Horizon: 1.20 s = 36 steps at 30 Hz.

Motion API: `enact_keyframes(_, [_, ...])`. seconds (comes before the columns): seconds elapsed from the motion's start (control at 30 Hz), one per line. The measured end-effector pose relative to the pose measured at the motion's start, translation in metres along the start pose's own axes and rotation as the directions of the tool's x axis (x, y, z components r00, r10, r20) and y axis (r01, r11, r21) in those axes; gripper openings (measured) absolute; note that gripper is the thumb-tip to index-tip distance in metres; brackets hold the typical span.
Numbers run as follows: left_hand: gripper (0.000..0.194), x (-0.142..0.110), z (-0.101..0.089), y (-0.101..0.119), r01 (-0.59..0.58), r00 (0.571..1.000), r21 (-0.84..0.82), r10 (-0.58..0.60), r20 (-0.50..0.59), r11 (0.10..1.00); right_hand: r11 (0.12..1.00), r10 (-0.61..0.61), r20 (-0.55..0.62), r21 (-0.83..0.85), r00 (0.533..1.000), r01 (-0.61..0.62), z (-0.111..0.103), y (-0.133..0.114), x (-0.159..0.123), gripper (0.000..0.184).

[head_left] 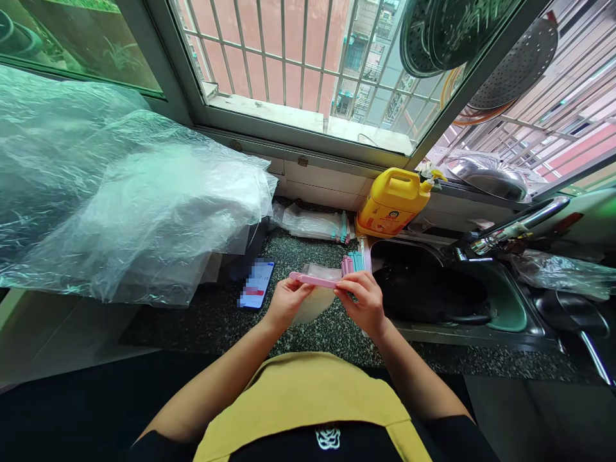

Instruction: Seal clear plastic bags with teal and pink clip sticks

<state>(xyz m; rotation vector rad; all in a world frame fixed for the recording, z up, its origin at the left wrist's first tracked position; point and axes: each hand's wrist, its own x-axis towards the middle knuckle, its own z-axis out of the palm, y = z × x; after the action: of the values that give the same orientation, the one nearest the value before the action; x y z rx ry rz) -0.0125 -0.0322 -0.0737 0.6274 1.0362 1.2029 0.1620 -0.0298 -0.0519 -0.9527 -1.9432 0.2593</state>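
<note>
Both hands hold a pink bag-sealing clip (315, 280) level above the dark speckled counter (283, 247). My left hand (287, 300) pinches its left end between thumb and fingers. At the right end, the fingers of my right hand (364, 300) are closed on it. A clear plastic bag (312, 309) hangs below the clip, and part of it shows above. Whether the clip is fully fastened I cannot tell. Just beyond my right hand lie several pink and teal clips (353, 262). Farther back rests a stack of clear bags (312, 222) with clips along their right edge.
A phone (257, 282) lies left of my left hand. Large plastic sheeting (158, 192) covers the left side. A yellow jug (395, 202) stands behind the sink (524, 321), which holds a black pan (428, 292). The faucet (510, 231) reaches over the sink's right side.
</note>
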Motion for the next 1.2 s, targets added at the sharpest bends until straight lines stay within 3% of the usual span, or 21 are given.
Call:
enact_keyframes(0.07, [0.038, 0.0, 0.0, 0.0, -0.013, 1.0, 0.008, 0.013, 0.001, 1.0, 0.999, 0.034, 0.008, 0.026, 0.999, -0.034, 0.001, 0.001, 0.0, 0.011])
enact_keyframes(0.17, [0.038, 0.0, -0.001, 0.0, -0.022, 1.0, 0.031, 0.022, 0.004, 0.999, 0.961, 0.229, 0.015, 0.153, 0.973, -0.228, 0.003, 0.004, -0.001, 0.017])
enact_keyframes(0.23, [0.038, 0.0, -0.001, -0.001, -0.033, 0.999, 0.041, 0.033, 0.011, 0.999, 0.869, 0.393, 0.067, 0.298, 0.917, -0.394, 0.004, 0.007, -0.002, 0.032])
enact_keyframes(0.33, [0.038, 0.0, -0.002, -0.001, -0.051, 0.998, 0.052, 0.05, 0.038, 0.997, 0.64, 0.541, 0.284, 0.472, 0.792, -0.606, 0.006, 0.008, -0.001, 0.037])
enact_keyframes(0.4, [0.038, 0.001, -0.002, -0.002, -0.062, 0.997, 0.058, 0.058, 0.056, 0.996, 0.512, 0.579, 0.386, 0.513, 0.718, -0.689, 0.007, 0.006, 0.0, 0.031])
enact_keyframes(0.5, [0.038, 0.002, -0.004, -0.004, -0.081, 0.995, 0.075, 0.076, 0.058, 0.994, 0.434, 0.64, 0.382, 0.536, 0.666, -0.724, 0.01, 0.003, 0.0, 0.03])
enact_keyframes(0.7, [0.041, 0.002, -0.003, -0.003, -0.066, 0.995, 0.103, 0.058, 0.08, 0.992, 0.424, 0.688, 0.297, 0.575, 0.662, -0.699, 0.016, 0.003, -0.001, 0.033])
enact_keyframes(0.97, [0.035, 0.001, -0.006, 0.001, -0.077, 0.987, 0.129, 0.058, 0.149, 0.989, 0.491, 0.693, 0.205, 0.568, 0.692, -0.66, 0.015, 0.002, -0.001, 0.029])
enact_keyframes(1.2, [0.026, 0.0, -0.006, 0.002, -0.218, 0.971, 0.135, 0.201, 0.13, 0.967, 0.532, 0.676, 0.136, 0.589, 0.724, -0.608, 0.013, 0.001, -0.004, 0.026])
